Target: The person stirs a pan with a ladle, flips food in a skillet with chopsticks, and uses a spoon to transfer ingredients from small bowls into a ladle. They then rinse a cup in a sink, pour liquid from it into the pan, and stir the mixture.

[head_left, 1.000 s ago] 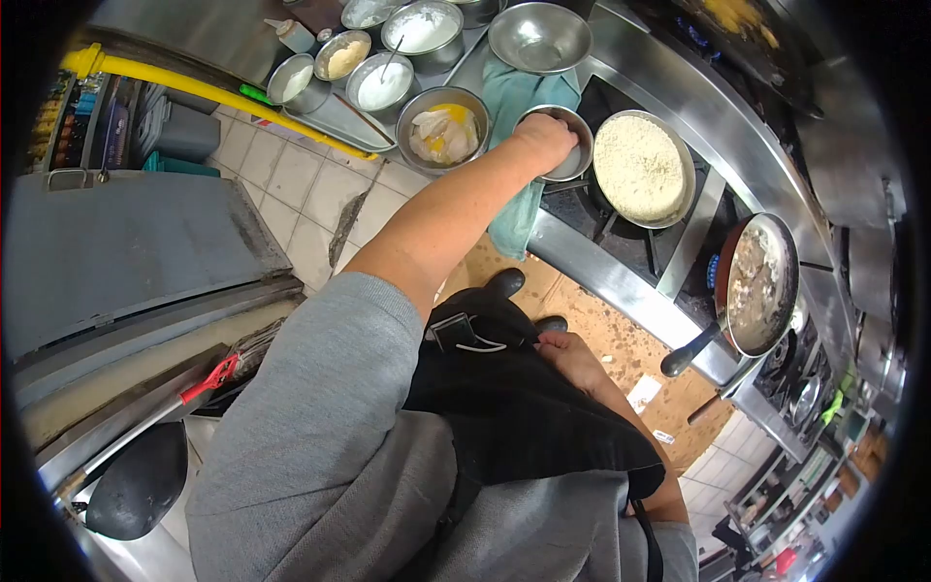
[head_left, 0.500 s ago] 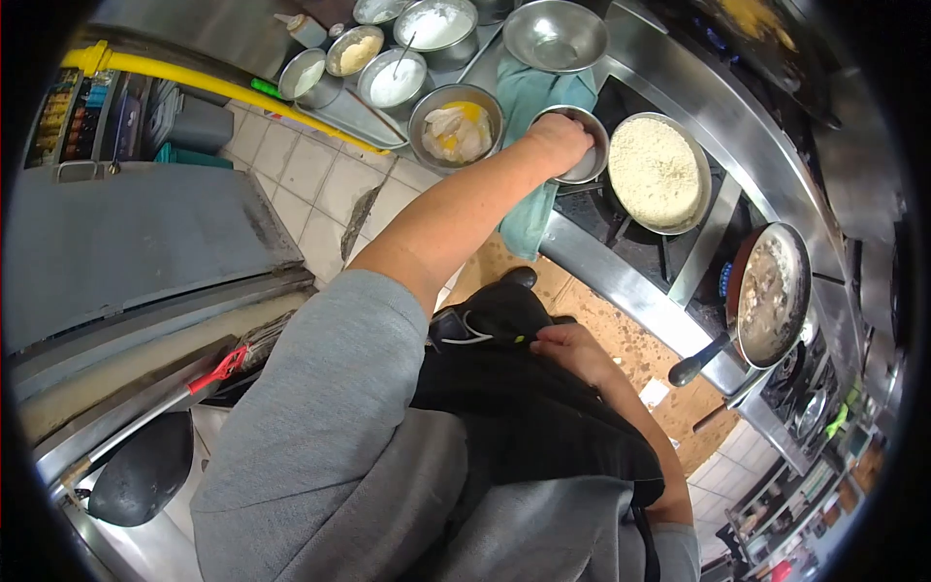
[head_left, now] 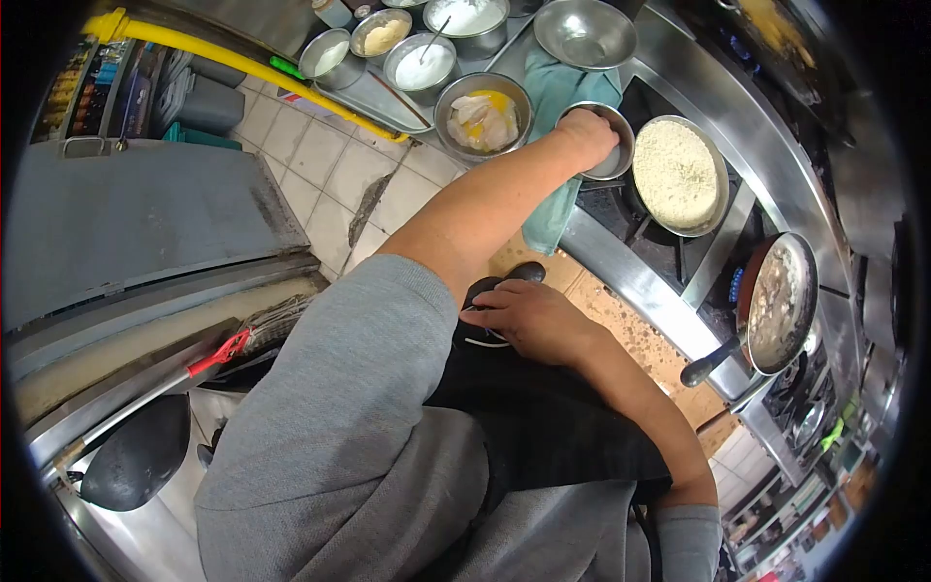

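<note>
My left hand (head_left: pixel 590 144) reaches over the rim of a small metal bowl (head_left: pixel 622 165), its curled fingers partly hidden inside. What they hold, if anything, cannot be made out. Under the bowl's left side lies a teal cloth (head_left: pixel 550 213). My right hand (head_left: pixel 524 312) is in front of the black apron (head_left: pixel 543 417), fingers apart, beside a white cord (head_left: pixel 485 341). A bowl of raw meat and egg (head_left: pixel 483 121) stands left of my left hand. To its right is a round pan heaped with pale crumbs (head_left: pixel 679 173).
A frying pan (head_left: pixel 779 301) with food sits over a blue flame, its handle (head_left: pixel 708 363) over the stove's front edge. An empty metal bowl (head_left: pixel 585 37) and several bowls of powder, one with a spoon (head_left: pixel 421 63), stand at the back. A grey cabinet (head_left: pixel 145 233) is at left.
My right hand has moved up and left from the apron's right side, and its fingers have spread. My left hand stays at the small bowl. The whole view has shifted slightly.
</note>
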